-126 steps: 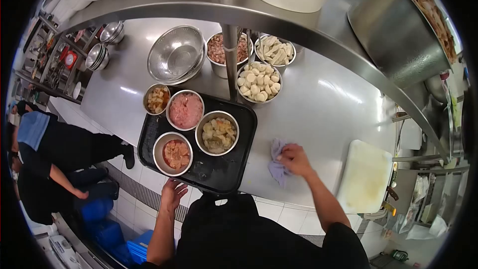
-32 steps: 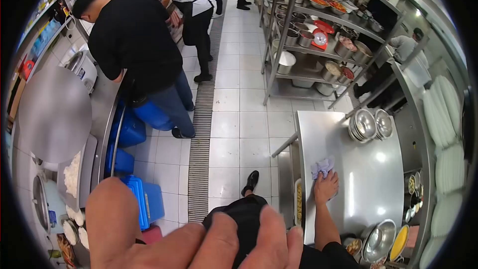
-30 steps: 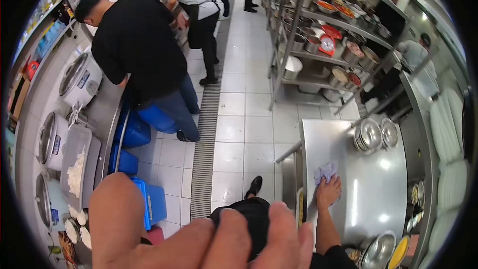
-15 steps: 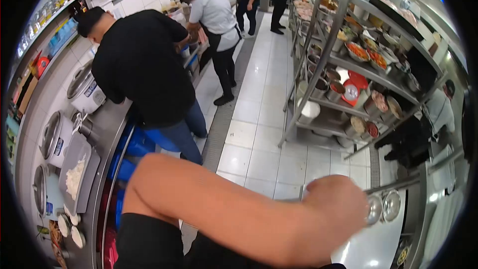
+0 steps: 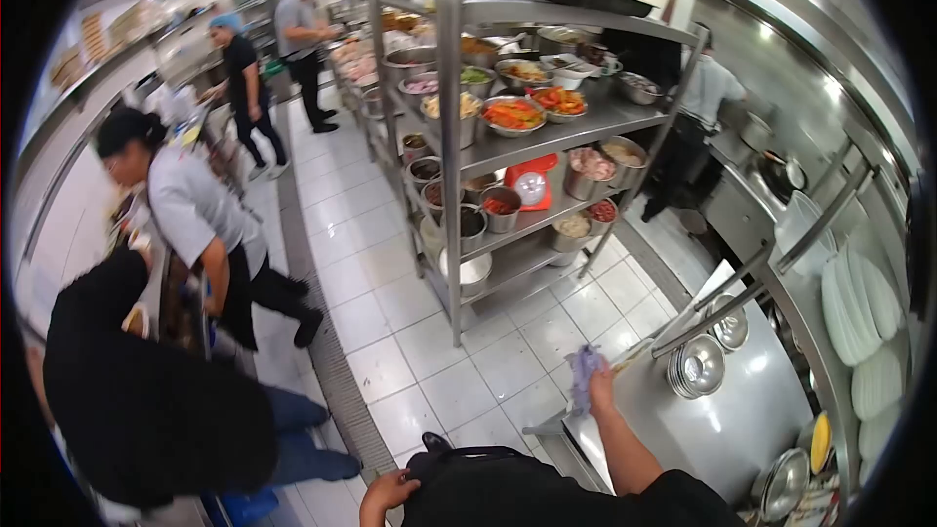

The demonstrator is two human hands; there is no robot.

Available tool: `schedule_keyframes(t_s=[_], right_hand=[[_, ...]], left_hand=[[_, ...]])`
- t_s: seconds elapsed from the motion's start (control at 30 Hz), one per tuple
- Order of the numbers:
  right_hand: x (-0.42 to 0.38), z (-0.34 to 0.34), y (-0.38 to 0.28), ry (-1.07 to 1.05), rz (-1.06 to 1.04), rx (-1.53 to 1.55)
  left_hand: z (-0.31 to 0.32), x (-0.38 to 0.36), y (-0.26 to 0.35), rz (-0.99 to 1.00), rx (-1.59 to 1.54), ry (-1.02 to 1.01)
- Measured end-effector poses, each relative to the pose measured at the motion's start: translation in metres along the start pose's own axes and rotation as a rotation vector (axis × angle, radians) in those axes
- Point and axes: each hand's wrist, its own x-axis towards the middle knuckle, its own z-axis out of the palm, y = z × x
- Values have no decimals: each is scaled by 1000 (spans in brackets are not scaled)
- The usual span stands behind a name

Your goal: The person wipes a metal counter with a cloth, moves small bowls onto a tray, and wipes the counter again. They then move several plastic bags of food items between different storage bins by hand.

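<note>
My right hand (image 5: 602,390) is closed around a crumpled purple cloth (image 5: 583,379). It hangs beside the near left corner of a steel worktable (image 5: 747,420). My left hand (image 5: 390,490) is low at my waist, its fingers bent against my black clothing (image 5: 488,488); whether anything is in them is hidden. On the worktable, a stack of metal bowls (image 5: 695,368) stands to the right of the cloth, with another metal bowl (image 5: 727,322) behind it.
Ahead stands a steel rack (image 5: 449,185) loaded with food bowls and pots. A person in black (image 5: 146,390) and one in grey (image 5: 200,205) work close on my left. White plates (image 5: 859,303) fill a shelf at right. Tiled floor (image 5: 390,361) runs between.
The view has swung right. My left forearm, earlier across the front of the view, is now down at my waist. My right hand with the purple cloth has come into view.
</note>
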Motion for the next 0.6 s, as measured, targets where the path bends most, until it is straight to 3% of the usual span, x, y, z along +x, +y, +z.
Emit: schedule_keyframes(t_s=[0.03,0.1,0.17,0.23,0.3,0.37,0.4,0.47,0.5,0.57,0.6], right_hand=[[-3,17,7,25,142,215],[-5,36,15,-297,444,488],[4,72,1,-212,536,562],[59,87,-7,-208,247,582],[101,100,-172,-8,22,563],[168,107,-242,18,-237,626],[183,112,-282,-72,-305,679],[213,130,-346,-3,-519,526],[248,141,-355,-1,-519,539],[339,174,-336,387,-924,-212],[404,175,-301,370,-931,-199]], left_hand=[[-13,6,-6,-18,-51,7],[-42,27,-16,-24,-87,-7],[-71,60,-32,-88,-78,77],[-90,87,-45,-47,-89,174],[-136,96,-18,-75,-137,270],[-151,105,-5,-70,-113,246],[-155,110,3,-71,-100,221],[-158,132,2,-73,-76,205],[-149,157,-19,-98,-68,171],[-143,181,-24,-128,-63,152],[-140,185,-17,-179,-260,119]])
